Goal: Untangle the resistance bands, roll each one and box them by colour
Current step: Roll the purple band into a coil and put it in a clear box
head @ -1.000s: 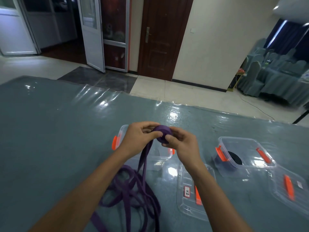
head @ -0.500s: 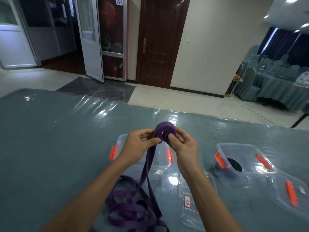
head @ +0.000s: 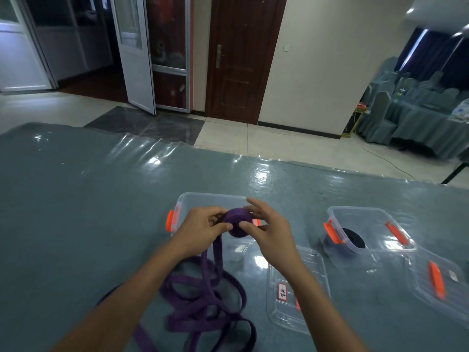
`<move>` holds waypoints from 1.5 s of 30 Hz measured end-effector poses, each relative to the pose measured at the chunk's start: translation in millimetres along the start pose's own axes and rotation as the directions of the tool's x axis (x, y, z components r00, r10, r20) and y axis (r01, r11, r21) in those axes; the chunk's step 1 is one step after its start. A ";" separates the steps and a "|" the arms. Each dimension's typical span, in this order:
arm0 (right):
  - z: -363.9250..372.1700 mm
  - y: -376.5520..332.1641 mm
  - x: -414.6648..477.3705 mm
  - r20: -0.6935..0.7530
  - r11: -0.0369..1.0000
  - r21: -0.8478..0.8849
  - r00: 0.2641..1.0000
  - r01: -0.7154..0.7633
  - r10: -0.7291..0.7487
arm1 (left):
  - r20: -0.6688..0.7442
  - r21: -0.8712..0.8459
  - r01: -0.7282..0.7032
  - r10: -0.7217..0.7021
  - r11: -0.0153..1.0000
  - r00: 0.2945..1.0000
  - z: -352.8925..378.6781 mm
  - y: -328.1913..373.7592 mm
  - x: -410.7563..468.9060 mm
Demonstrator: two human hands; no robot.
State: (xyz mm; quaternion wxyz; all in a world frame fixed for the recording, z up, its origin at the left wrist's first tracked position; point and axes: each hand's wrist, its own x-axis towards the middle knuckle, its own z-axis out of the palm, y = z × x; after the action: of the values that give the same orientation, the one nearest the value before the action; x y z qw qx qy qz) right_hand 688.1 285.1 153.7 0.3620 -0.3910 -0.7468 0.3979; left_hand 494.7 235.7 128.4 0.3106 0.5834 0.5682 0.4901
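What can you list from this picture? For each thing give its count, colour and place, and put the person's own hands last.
Table: one, grey-blue under clear film, fills the foreground.
Purple band: one; partly rolled between the hands, the rest heaped loose on the table near the camera.
Clear boxes: two with orange clips; empty box behind the hands, right box further right.
Black roll: one, inside the right box.
Lids: two, clear with orange handles; labelled lid under the right forearm, second lid at the right edge.
Doors: brown door shut, white door open, far wall.
Covered chairs: several, grey-blue, back right.
Left hand: pinching the roll.
Right hand: on the roll, fingers spread.
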 end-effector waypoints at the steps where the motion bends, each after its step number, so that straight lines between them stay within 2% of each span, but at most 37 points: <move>1: -2.4 0.2 1.9 0.046 0.996 -0.085 0.999 0.009 -0.005 | 0.040 0.054 0.006 -0.008 0.999 0.999 -1.6 -1.4 -0.9; 3: -5.6 1.3 5.4 0.123 0.987 -0.161 0.992 -0.008 0.028 | 0.092 0.110 0.010 -0.020 0.994 0.996 -3.4 -2.8 -2.9; 6: -7.5 5.6 7.6 0.190 0.995 -0.025 0.977 -0.096 0.099 | 0.078 0.052 0.022 -0.026 0.998 0.997 -2.1 -5.3 -5.6; 8: -7.5 7.6 7.4 0.216 0.995 0.014 0.972 -0.102 0.097 | 0.030 -0.032 0.033 -0.032 0.999 0.999 3.1 -6.6 -7.0; 12: -5.2 10.2 5.9 0.168 0.969 0.201 0.980 -0.141 0.107 | -0.087 -0.240 0.040 -0.062 0.970 0.994 15.0 -13.0 -10.2; 15: -0.4 14.8 1.6 0.124 0.897 0.400 0.981 -0.187 0.150 | -0.120 -0.360 0.051 -0.100 0.932 0.988 19.9 -21.3 -15.0; 19: 11.5 22.2 -7.5 0.105 0.799 0.557 0.974 -0.226 0.203 | -0.142 -0.360 0.059 -0.117 0.931 0.983 21.2 -26.4 -15.4; 21: 15.4 22.0 -10.0 0.099 0.816 0.535 0.975 -0.221 0.200 | -0.147 -0.281 0.069 -0.114 0.957 0.983 17.4 -26.6 -14.0; 24: 13.2 21.6 -5.8 0.118 0.949 0.268 0.983 -0.166 0.139 | -0.117 -0.176 0.055 -0.076 0.983 0.990 9.8 -25.2 -14.3; 26: 10.5 20.2 -1.9 0.193 0.983 0.111 0.973 -0.149 0.126 | -0.073 -0.132 0.030 -0.039 0.991 0.997 6.4 -20.9 -14.7; 28: 7.5 18.7 2.1 0.212 0.988 0.078 0.970 -0.134 0.115 | -0.044 -0.120 0.013 -0.018 0.993 0.999 6.1 -17.4 -13.0; 31: 4.5 16.0 2.5 0.160 0.948 0.271 0.979 -0.166 0.125 | -0.118 -0.213 0.020 -0.046 0.977 0.992 9.7 -15.6 -10.6; 34: 5.7 17.8 -0.4 0.122 0.847 0.490 0.978 -0.205 0.166 | -0.188 -0.304 -0.019 -0.041 0.952 0.981 17.2 -18.9 -13.9; 38: 16.5 20.4 -9.3 0.092 0.726 0.647 0.969 -0.235 0.231 | -0.213 -0.358 -0.036 -0.044 0.933 0.976 23.1 -25.3 -21.4; 39: 19.3 20.5 -11.2 0.080 0.740 0.633 0.970 -0.228 0.231 | -0.216 -0.335 -0.029 -0.046 0.942 0.975 22.3 -26.9 -22.2; 41: 21.4 19.0 -13.0 0.040 0.856 0.485 0.983 -0.178 0.182 | -0.198 -0.278 -0.009 -0.048 0.960 0.979 19.1 -29.0 -22.2; 43: 18.6 18.1 -10.4 0.021 0.978 0.187 0.996 -0.091 0.089 | -0.153 -0.215 0.008 -0.042 0.976 0.987 12.6 -27.1 -21.7; 45: 13.4 15.6 -4.8 0.087 0.997 -0.081 0.996 -0.008 0.015 | -0.077 -0.148 0.003 -0.015 0.989 0.997 6.5 -23.4 -20.4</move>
State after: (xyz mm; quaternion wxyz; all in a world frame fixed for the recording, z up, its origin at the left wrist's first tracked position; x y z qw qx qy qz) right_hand 683.4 282.6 133.2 0.3107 -0.3916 -0.7751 0.3864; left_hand 494.9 221.1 100.2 0.3326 0.5366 0.5448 0.5519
